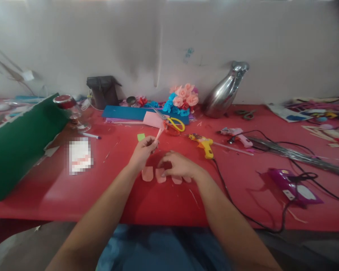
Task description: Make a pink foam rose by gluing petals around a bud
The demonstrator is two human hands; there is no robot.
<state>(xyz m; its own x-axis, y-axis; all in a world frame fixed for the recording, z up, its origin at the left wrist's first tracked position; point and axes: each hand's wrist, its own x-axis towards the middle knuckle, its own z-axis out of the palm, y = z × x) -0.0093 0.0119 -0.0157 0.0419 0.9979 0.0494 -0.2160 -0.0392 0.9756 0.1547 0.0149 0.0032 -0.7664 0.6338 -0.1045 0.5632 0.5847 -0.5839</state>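
Head view: across the red table (101, 195), your right hand (180, 164) arches, fingers parted, beside your left hand (142, 151), above a lower-centre row of pink paper pieces (147, 174); your left fingers pinch a slender pink strip (159, 133) mid-frame.

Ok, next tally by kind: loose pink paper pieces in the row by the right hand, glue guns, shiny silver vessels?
Pink paper pieces by the right hand: 4 visible
Glue guns, one yellow, one pink: 2
Silver vessel: 1
Total: 7 visible
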